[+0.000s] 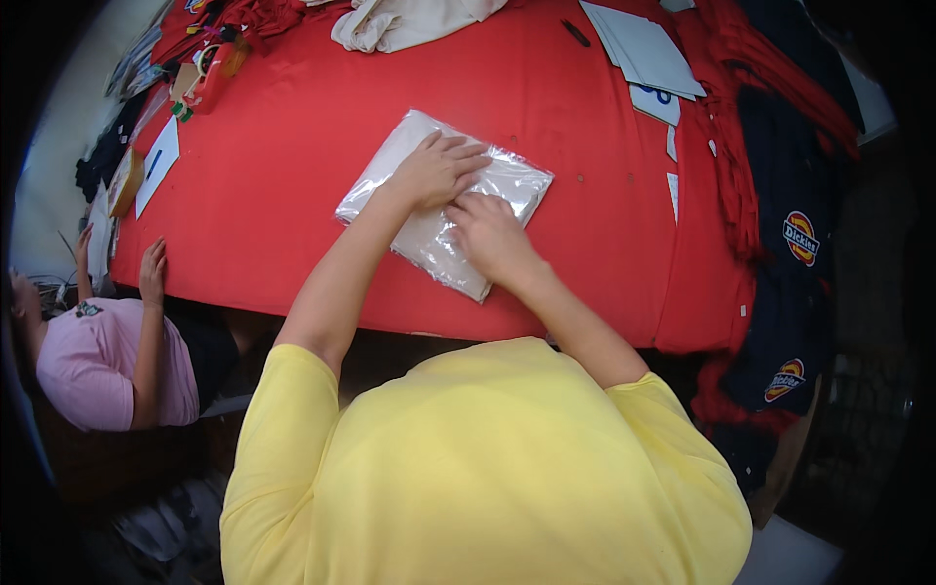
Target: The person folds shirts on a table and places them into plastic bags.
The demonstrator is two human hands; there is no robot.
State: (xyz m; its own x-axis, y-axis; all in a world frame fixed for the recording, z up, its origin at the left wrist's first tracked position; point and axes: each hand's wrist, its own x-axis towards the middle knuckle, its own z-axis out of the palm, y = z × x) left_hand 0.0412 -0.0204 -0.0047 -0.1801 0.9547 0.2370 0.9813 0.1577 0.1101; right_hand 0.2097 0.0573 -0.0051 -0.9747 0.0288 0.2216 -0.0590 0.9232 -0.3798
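A clear plastic bag (525,182) with folded beige cloth (429,237) inside lies flat and slanted on the red-covered table in front of me. My left hand (441,172) rests palm down on its upper part, fingers stretched toward the right. Just below it, my right hand (487,232) is on the bag's middle, its fingers bent and drawn together against the plastic film. The right fingertips are partly hidden. Light glints off creases in the film around both hands.
Red cloth (283,175) covers the table. Beige fabric (414,21) lies at the far edge, beside a dark small tool (575,33). White sheets (643,54) and dark garments (795,195) are on the right. A tape dispenser (207,73) stands far left; a person in pink (107,361) is at left.
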